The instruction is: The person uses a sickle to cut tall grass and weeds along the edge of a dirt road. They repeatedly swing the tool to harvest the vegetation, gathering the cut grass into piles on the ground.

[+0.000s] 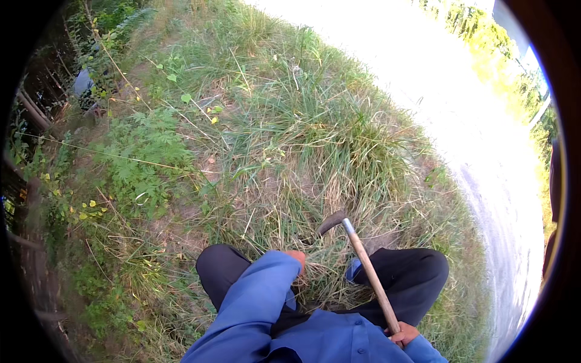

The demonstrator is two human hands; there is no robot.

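Observation:
My right hand (404,335) grips the lower end of a sickle's wooden handle (373,277), close to my right hip. The handle slants up and to the left over my right leg. A metal ferrule joins it to the curved, dark sickle blade (332,222), which points left just above the grass. My left hand (297,259) is low between my knees, among flattened grass stems (322,270). The blue sleeve covers most of it, so its fingers and anything in them are hidden. In front of the blade stands a thick grass clump (363,154).
Leafy green weeds (143,159) grow on the left, with thin bare stems crossing them. At far left, a pale blue-grey shape (84,83) is partly hidden by leaves; I cannot tell what it is. A bright, sunlit paved strip (472,149) curves along the right.

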